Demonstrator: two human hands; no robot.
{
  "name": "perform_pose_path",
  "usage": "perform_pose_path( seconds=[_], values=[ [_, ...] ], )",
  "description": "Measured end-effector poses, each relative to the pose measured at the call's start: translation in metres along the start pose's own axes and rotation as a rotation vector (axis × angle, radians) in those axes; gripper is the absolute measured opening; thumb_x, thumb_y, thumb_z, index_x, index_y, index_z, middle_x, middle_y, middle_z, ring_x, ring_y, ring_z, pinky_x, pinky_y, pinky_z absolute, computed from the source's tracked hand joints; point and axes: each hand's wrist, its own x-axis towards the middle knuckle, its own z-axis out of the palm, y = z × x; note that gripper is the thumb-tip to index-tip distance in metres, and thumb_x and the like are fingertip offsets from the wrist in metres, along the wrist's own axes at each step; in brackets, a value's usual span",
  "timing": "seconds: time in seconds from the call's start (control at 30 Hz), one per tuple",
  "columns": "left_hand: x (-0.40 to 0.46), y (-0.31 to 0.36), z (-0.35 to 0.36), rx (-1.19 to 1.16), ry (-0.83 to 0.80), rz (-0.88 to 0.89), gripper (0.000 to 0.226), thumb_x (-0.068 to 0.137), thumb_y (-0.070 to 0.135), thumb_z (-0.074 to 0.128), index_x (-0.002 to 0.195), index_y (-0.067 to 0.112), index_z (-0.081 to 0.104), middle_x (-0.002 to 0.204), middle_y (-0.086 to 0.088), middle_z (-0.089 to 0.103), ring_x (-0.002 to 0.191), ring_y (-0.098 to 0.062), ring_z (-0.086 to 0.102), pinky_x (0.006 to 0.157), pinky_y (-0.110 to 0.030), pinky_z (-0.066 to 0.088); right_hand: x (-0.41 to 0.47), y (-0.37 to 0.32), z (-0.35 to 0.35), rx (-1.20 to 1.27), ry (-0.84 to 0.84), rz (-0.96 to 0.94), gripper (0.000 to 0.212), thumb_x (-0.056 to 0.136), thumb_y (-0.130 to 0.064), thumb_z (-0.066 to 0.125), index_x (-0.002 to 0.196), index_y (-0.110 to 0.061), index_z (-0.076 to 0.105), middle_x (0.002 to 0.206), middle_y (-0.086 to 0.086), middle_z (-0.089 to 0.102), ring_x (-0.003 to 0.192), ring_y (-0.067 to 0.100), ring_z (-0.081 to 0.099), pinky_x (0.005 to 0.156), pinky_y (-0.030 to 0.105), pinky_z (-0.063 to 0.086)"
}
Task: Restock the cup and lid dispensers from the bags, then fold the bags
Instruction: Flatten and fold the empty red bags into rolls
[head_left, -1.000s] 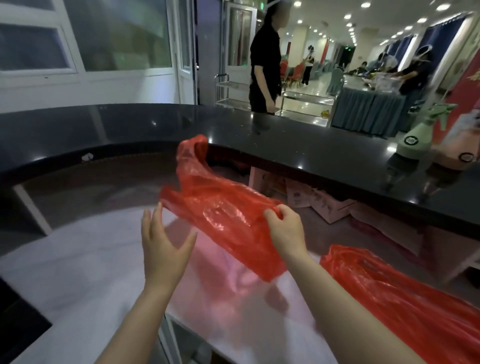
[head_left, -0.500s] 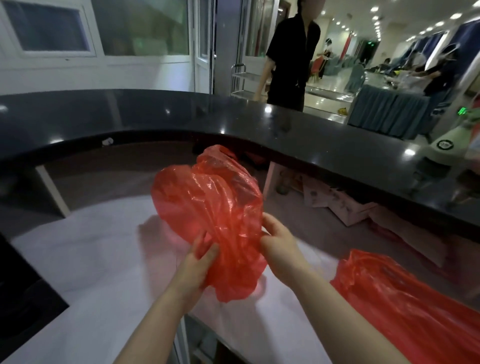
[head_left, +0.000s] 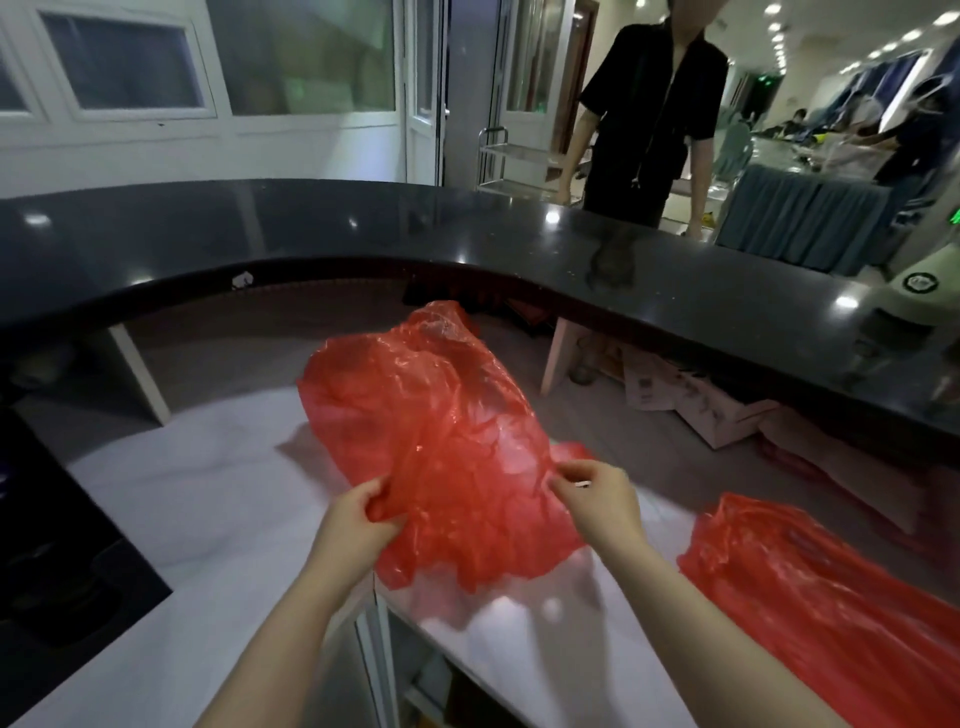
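A crumpled red plastic bag (head_left: 441, 436) is held up above the white worktop (head_left: 208, 499), puffed out and slanting away from me. My left hand (head_left: 358, 525) pinches its lower left edge. My right hand (head_left: 597, 499) pinches its right edge at about the same height. A second red bag (head_left: 810, 592) lies spread flat on the worktop at the right, apart from both hands. No cup or lid dispenser shows in this view.
A curved black counter (head_left: 467, 244) rises behind the worktop. A person in black (head_left: 644, 119) stands beyond it. A spray bottle (head_left: 919, 286) sits on the counter at far right. Cardboard boxes (head_left: 691, 400) lie on the floor under the counter.
My left hand went from open beside the bag to gripping its lower edge. The bag bunched up, then spread wider between both hands. The view shifted closer to the counter.
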Motion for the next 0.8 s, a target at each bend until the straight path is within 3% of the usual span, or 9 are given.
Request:
perform_pose_path(
  seconds=[0.07, 0.17, 0.23, 0.3, 0.37, 0.43, 0.57, 0.7, 0.8],
  values=[
    [0.002, -0.004, -0.013, 0.027, -0.106, -0.033, 0.063, 0.073, -0.004, 0.076, 0.129, 0.014, 0.053, 0.096, 0.008, 0.071, 0.082, 0.001, 0.068, 0.065, -0.012, 0.052, 0.007, 0.015, -0.011, 0.139, 0.070, 0.078, 0.035, 0.082, -0.009, 0.063, 0.116, -0.011, 0.069, 0.112, 0.007, 0.070, 0.103, 0.021, 0.063, 0.089, 0.030, 0.048],
    [0.006, -0.008, -0.030, -0.069, -0.228, -0.049, 0.087, 0.070, 0.018, 0.078, 0.144, 0.027, 0.033, 0.124, 0.003, 0.062, 0.106, -0.009, 0.064, 0.082, -0.022, 0.053, 0.011, 0.035, -0.029, 0.272, 0.137, 0.131, 0.052, 0.082, 0.001, 0.056, 0.133, -0.009, 0.056, 0.116, 0.006, 0.064, 0.101, 0.024, 0.063, 0.085, 0.037, 0.052],
    [0.011, -0.007, -0.037, -0.261, -0.162, -0.039, 0.066, 0.082, 0.033, 0.061, 0.143, 0.028, 0.037, 0.126, 0.004, 0.063, 0.106, -0.013, 0.065, 0.080, -0.027, 0.054, 0.010, 0.046, -0.036, 0.389, 0.170, 0.158, 0.056, 0.084, 0.003, 0.055, 0.138, -0.006, 0.048, 0.129, 0.010, 0.057, 0.109, 0.027, 0.060, 0.093, 0.041, 0.050],
    [0.016, -0.001, -0.043, -0.414, 0.005, -0.075, 0.037, 0.092, 0.041, 0.050, 0.124, 0.029, 0.062, 0.110, 0.005, 0.071, 0.091, -0.009, 0.069, 0.070, -0.029, 0.053, 0.008, 0.054, -0.040, 0.493, 0.193, 0.185, 0.057, 0.086, 0.003, 0.057, 0.140, -0.006, 0.045, 0.135, 0.014, 0.053, 0.115, 0.029, 0.056, 0.103, 0.047, 0.044],
    [0.021, 0.001, -0.049, -0.442, 0.134, -0.101, 0.026, 0.096, 0.040, 0.049, 0.102, 0.031, 0.073, 0.101, 0.005, 0.073, 0.081, -0.007, 0.070, 0.069, -0.031, 0.049, 0.006, 0.058, -0.044, 0.546, 0.219, 0.187, 0.057, 0.087, 0.002, 0.057, 0.142, -0.006, 0.043, 0.137, 0.016, 0.052, 0.116, 0.028, 0.055, 0.105, 0.047, 0.042],
    [0.021, -0.001, -0.055, -0.373, 0.161, -0.070, 0.027, 0.098, 0.036, 0.046, 0.097, 0.037, 0.073, 0.100, 0.013, 0.073, 0.083, -0.004, 0.069, 0.072, -0.032, 0.048, 0.006, 0.060, -0.048, 0.538, 0.228, 0.177, 0.056, 0.087, 0.001, 0.056, 0.141, -0.006, 0.044, 0.137, 0.015, 0.052, 0.121, 0.031, 0.054, 0.106, 0.048, 0.041],
    [0.018, -0.010, -0.068, -0.358, 0.228, -0.078, 0.037, 0.102, 0.020, 0.038, 0.104, 0.042, 0.067, 0.098, 0.023, 0.070, 0.088, 0.000, 0.065, 0.077, -0.027, 0.046, 0.006, 0.065, -0.058, 0.530, 0.171, 0.188, 0.050, 0.087, 0.001, 0.057, 0.136, -0.004, 0.051, 0.134, 0.014, 0.055, 0.110, 0.026, 0.058, 0.101, 0.047, 0.044],
    [0.011, -0.021, -0.073, -0.454, 0.277, -0.132, 0.049, 0.098, 0.000, 0.030, 0.128, 0.031, 0.053, 0.098, 0.011, 0.069, 0.086, -0.010, 0.060, 0.075, -0.025, 0.045, 0.005, 0.073, -0.065, 0.562, 0.142, 0.211, 0.048, 0.089, -0.006, 0.055, 0.136, -0.013, 0.052, 0.130, 0.008, 0.058, 0.109, 0.027, 0.061, 0.083, 0.037, 0.037],
    [0.002, -0.025, -0.071, -0.548, 0.309, -0.184, 0.045, 0.099, -0.001, 0.033, 0.126, 0.029, 0.053, 0.098, 0.005, 0.067, 0.085, -0.010, 0.061, 0.074, -0.024, 0.045, 0.005, 0.072, -0.064, 0.659, 0.150, 0.208, 0.032, 0.088, 0.002, 0.054, 0.114, -0.013, 0.063, 0.113, 0.011, 0.063, 0.097, 0.027, 0.063, 0.073, 0.037, 0.049]
  ],
)
